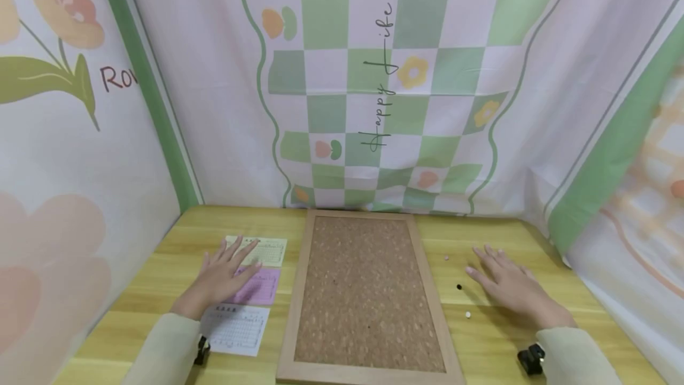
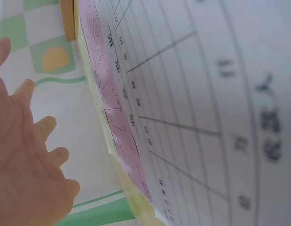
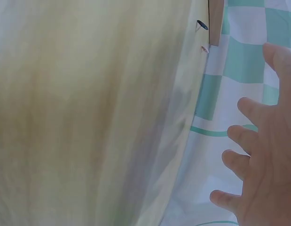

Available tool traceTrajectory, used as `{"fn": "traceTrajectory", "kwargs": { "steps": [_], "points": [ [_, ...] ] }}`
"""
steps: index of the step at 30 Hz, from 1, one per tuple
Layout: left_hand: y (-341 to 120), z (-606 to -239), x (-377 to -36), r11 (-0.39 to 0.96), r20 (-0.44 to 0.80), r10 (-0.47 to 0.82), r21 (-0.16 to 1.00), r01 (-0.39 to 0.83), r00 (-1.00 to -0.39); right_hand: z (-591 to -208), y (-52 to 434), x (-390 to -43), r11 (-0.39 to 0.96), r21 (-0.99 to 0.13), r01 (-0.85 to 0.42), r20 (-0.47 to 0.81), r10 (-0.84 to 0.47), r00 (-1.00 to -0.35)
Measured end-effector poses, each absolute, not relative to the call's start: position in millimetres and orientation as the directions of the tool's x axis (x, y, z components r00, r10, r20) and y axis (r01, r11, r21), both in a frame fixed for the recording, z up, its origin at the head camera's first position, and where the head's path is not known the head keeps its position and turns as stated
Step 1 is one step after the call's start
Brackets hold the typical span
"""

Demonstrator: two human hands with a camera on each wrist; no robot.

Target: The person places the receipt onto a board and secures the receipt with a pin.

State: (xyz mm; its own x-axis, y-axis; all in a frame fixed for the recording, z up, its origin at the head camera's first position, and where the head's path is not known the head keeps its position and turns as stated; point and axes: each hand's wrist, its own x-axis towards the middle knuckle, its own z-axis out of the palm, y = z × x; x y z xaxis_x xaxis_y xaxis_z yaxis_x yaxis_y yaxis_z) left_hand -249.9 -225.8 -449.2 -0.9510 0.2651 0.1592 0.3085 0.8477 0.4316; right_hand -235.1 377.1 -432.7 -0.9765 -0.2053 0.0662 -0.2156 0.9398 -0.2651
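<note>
My left hand [image 1: 219, 281] hovers with spread fingers over the yellow sheet [image 1: 272, 252] and the purple sheet [image 1: 264, 290]. Nearer to me lies a white sheet [image 1: 235, 331], printed with lines and characters like the other two. A cork board [image 1: 369, 296] in a wooden frame lies flat in the middle of the table. To its right, a pink thumbtack [image 1: 446, 258], a black thumbtack [image 1: 459, 287] and a white thumbtack [image 1: 468, 315] form a column. Beside them, my right hand [image 1: 510, 287] is held above the table, fingers apart and holding nothing.
The wooden table [image 1: 144, 290] has a yellowish grain. A curtain [image 1: 347, 76] with green checks hangs behind its far edge, and further printed cloth [image 1: 53, 165] closes off the left side. Each wrist carries a small black device [image 1: 531, 359].
</note>
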Motion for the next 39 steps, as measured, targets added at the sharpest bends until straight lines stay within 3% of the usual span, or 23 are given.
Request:
{"fn": "traceTrajectory", "kwargs": {
  "steps": [5,14,39],
  "points": [
    [-224,-444,-249,0.842,0.131,0.256,0.457,0.288,-0.958,-432,377,-237,0.933,-0.283,-0.222,0.069,-0.211,-0.975],
    [-223,-438,-252,0.834,0.111,0.246,0.483,0.269,-0.963,-428,368,-235,0.841,-0.454,-0.294,0.093,-0.284,-0.954],
    [-228,-433,-265,0.799,0.130,0.227,0.542,0.261,-0.965,-417,330,-228,0.740,-0.535,-0.408,0.095,-0.427,-0.899]
  ]
}}
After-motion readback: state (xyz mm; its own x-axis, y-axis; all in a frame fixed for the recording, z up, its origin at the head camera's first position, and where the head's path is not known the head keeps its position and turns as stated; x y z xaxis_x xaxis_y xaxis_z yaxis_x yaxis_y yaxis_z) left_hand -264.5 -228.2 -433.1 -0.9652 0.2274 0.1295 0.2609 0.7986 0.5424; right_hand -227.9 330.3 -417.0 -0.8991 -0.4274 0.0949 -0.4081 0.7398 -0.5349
